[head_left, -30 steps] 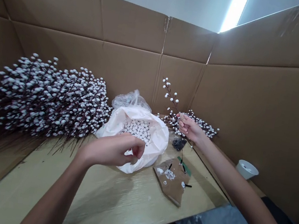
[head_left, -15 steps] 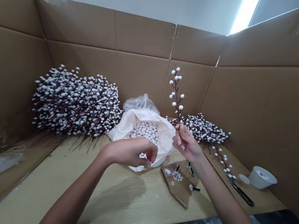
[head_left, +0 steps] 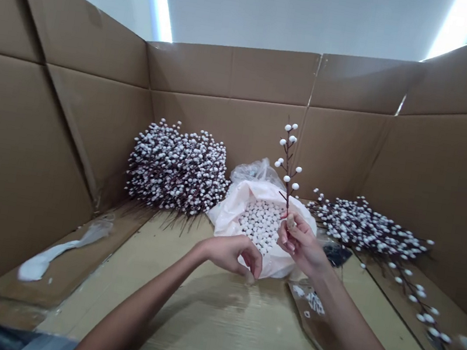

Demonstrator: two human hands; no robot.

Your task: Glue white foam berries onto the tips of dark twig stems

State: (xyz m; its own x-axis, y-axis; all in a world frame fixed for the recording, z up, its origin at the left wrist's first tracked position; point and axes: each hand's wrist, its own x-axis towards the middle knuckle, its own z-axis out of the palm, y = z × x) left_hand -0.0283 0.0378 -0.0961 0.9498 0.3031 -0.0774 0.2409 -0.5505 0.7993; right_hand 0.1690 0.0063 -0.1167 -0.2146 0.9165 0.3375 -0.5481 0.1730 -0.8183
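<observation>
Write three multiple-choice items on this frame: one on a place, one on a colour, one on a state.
1. Where does the big heap of finished sprigs lie?
A. left of the bag
B. right of the bag
C. inside the bag

2. What colour are the beads in the bag?
A. red
B. white
C. black

3. How does the right hand hold the sprig?
A. flat on the table
B. tips down
C. upright, by its stem

Answers: 1 A, the heap sits against the cardboard wall left of the bag. 2 B, the open bag shows white beads. 3 C, the beaded tips point up above the fingers.
</observation>
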